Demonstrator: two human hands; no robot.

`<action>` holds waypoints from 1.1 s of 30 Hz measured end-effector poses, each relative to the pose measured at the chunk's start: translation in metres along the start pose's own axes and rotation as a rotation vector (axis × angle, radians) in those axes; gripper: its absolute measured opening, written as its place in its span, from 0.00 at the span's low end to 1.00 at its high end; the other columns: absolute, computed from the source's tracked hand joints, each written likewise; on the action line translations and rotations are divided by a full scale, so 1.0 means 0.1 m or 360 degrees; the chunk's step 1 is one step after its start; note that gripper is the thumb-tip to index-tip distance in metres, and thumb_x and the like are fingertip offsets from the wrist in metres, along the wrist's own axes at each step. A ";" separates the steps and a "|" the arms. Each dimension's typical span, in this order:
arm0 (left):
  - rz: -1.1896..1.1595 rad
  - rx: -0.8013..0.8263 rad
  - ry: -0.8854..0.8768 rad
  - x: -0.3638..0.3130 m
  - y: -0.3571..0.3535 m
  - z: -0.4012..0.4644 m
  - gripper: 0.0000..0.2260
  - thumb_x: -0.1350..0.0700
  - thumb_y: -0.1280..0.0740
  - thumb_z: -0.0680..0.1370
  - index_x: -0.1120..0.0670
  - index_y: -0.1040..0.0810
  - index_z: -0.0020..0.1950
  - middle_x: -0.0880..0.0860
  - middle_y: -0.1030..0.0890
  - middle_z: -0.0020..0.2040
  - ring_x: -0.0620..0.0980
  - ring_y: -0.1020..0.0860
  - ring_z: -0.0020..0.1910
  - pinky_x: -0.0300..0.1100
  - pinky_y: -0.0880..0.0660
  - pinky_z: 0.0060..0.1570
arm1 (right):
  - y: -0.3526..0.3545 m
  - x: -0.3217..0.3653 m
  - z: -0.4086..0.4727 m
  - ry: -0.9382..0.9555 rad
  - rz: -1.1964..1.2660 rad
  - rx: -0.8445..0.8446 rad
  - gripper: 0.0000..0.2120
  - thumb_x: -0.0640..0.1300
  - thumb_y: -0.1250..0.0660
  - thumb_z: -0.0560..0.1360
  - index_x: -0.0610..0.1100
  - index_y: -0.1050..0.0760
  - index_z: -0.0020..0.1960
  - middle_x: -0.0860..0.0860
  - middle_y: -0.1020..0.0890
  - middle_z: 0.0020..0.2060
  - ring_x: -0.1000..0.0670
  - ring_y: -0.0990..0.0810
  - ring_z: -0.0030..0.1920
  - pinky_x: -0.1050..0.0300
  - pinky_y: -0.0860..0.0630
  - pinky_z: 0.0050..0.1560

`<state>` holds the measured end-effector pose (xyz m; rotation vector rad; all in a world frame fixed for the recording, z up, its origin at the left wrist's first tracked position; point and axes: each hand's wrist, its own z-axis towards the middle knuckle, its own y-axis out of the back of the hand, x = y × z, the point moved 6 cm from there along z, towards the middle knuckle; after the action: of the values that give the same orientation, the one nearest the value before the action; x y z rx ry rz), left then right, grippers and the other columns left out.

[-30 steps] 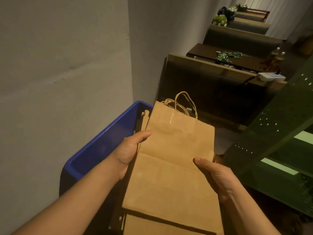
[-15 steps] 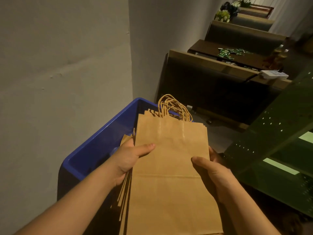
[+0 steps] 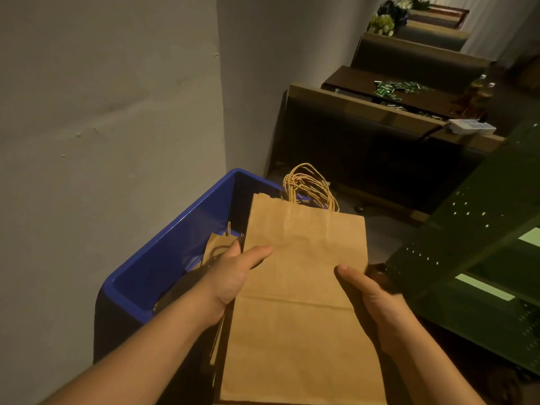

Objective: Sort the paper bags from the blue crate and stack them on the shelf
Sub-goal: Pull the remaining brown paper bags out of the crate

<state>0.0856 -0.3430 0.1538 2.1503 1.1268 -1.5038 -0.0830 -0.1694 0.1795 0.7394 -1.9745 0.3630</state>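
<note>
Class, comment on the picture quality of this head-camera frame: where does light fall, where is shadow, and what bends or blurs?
Head view: dim, warm light falls on the paper bags and both forearms; the blue crate interior is shadowed; the wide-angle lens tilts the walls and green shelf; the far benches are dark and soft.

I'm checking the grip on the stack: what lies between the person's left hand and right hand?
In the head view, the stack of flat brown paper bags spans the gap between the left hand and the right hand; each hand grips one side edge.
</note>
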 end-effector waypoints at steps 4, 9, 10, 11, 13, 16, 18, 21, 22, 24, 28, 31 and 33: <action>-0.0040 -0.0005 0.0172 0.19 0.08 0.10 0.54 0.29 0.18 0.54 0.48 0.29 0.76 0.52 0.18 0.67 0.59 0.21 0.67 0.62 0.26 0.68 | -0.02 -0.04 0.03 -0.0050 0.0061 -0.0078 0.14 0.52 0.24 0.72 0.45 0.27 0.44 0.44 0.21 0.41 0.45 0.23 0.41 0.54 0.31 0.37; 0.0011 -0.0081 0.0029 0.24 0.11 0.13 0.54 0.30 0.17 0.55 0.41 0.33 0.78 0.48 0.21 0.70 0.56 0.22 0.68 0.62 0.25 0.66 | -0.11 -0.05 0.03 -0.0033 0.0196 0.0023 0.07 0.46 0.29 0.76 0.46 0.25 0.46 0.47 0.19 0.43 0.47 0.22 0.43 0.58 0.30 0.40; 0.0088 -0.0088 -0.0007 0.23 0.12 0.13 0.54 0.28 0.19 0.55 0.40 0.33 0.77 0.46 0.21 0.70 0.55 0.23 0.69 0.62 0.26 0.67 | -0.11 -0.06 0.04 -0.0067 0.0236 0.0061 0.06 0.45 0.29 0.76 0.45 0.24 0.47 0.46 0.18 0.44 0.46 0.20 0.44 0.58 0.28 0.42; 0.0167 -0.0098 -0.0026 0.22 0.12 0.14 0.53 0.26 0.21 0.55 0.40 0.33 0.77 0.45 0.22 0.70 0.54 0.23 0.69 0.62 0.26 0.68 | -0.13 -0.07 0.04 -0.0124 0.0261 0.0101 0.06 0.45 0.29 0.76 0.43 0.23 0.49 0.44 0.16 0.45 0.44 0.18 0.44 0.56 0.27 0.42; 0.0281 -0.0111 -0.0015 0.22 0.14 0.17 0.54 0.24 0.23 0.54 0.38 0.35 0.77 0.45 0.24 0.72 0.53 0.25 0.71 0.62 0.27 0.69 | -0.18 -0.10 0.05 -0.0220 0.0247 0.0226 0.09 0.44 0.30 0.77 0.41 0.22 0.54 0.43 0.13 0.42 0.42 0.14 0.40 0.54 0.23 0.40; 0.0356 -0.0071 0.0050 0.16 0.10 0.17 0.55 0.21 0.27 0.56 0.39 0.37 0.80 0.47 0.27 0.76 0.54 0.28 0.73 0.62 0.30 0.72 | -0.16 -0.09 0.06 -0.0178 0.0229 0.0193 0.09 0.40 0.31 0.77 0.42 0.24 0.57 0.48 0.15 0.40 0.46 0.17 0.38 0.57 0.24 0.42; 0.0417 -0.0040 0.0108 0.08 0.10 0.20 0.48 0.22 0.35 0.66 0.43 0.38 0.81 0.46 0.29 0.76 0.51 0.31 0.75 0.58 0.36 0.75 | -0.09 -0.07 0.09 -0.0040 0.0194 0.0100 0.22 0.45 0.24 0.69 0.41 0.26 0.60 0.48 0.21 0.42 0.49 0.23 0.39 0.55 0.27 0.43; 0.0399 -0.0187 0.0189 0.04 0.33 0.41 0.31 0.31 0.46 0.81 0.46 0.31 0.77 0.48 0.26 0.73 0.51 0.29 0.72 0.56 0.35 0.74 | 0.01 -0.08 0.10 0.0033 0.0170 0.0025 0.33 0.54 0.17 0.54 0.40 0.26 0.51 0.45 0.23 0.38 0.50 0.25 0.36 0.55 0.27 0.39; 0.0365 -0.0270 0.0214 0.06 0.47 0.50 0.27 0.34 0.47 0.83 0.47 0.27 0.75 0.52 0.24 0.71 0.54 0.26 0.70 0.58 0.32 0.73 | 0.04 -0.10 0.11 0.0026 0.0213 0.0011 0.27 0.50 0.19 0.58 0.40 0.25 0.51 0.43 0.23 0.42 0.49 0.24 0.41 0.54 0.28 0.42; 0.0337 -0.0425 0.0309 0.17 0.75 0.69 0.21 0.41 0.44 0.86 0.51 0.23 0.71 0.55 0.19 0.65 0.57 0.20 0.64 0.57 0.25 0.68 | 0.12 -0.15 0.16 0.0013 0.0331 -0.0008 0.17 0.39 0.26 0.65 0.40 0.25 0.52 0.43 0.22 0.49 0.46 0.24 0.48 0.53 0.29 0.45; 0.0565 -0.0557 0.0690 0.55 1.14 0.93 0.17 0.50 0.37 0.85 0.57 0.25 0.71 0.60 0.20 0.64 0.61 0.21 0.66 0.55 0.23 0.66 | 0.25 -0.30 0.24 -0.0044 0.0408 -0.0126 0.16 0.34 0.29 0.70 0.37 0.23 0.58 0.44 0.18 0.51 0.47 0.21 0.52 0.53 0.30 0.54; 0.0912 -0.0533 0.0840 0.76 1.26 1.01 0.15 0.52 0.35 0.84 0.60 0.25 0.67 0.61 0.20 0.55 0.59 0.20 0.56 0.49 0.23 0.55 | 0.32 -0.38 0.25 -0.0082 0.0461 -0.0179 0.12 0.32 0.30 0.73 0.37 0.22 0.57 0.45 0.16 0.51 0.49 0.20 0.51 0.58 0.29 0.49; 0.1116 -0.0496 0.0846 0.85 1.31 1.06 0.15 0.53 0.36 0.84 0.60 0.26 0.68 0.59 0.22 0.52 0.56 0.22 0.51 0.49 0.26 0.51 | 0.35 -0.39 0.26 -0.0075 0.0486 -0.0203 0.15 0.33 0.29 0.71 0.36 0.22 0.57 0.45 0.16 0.50 0.49 0.19 0.51 0.59 0.29 0.47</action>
<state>0.1239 -0.4573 0.0086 2.3967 0.5575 -0.4415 -0.1095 -0.1423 0.1340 0.3674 -2.1372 0.3985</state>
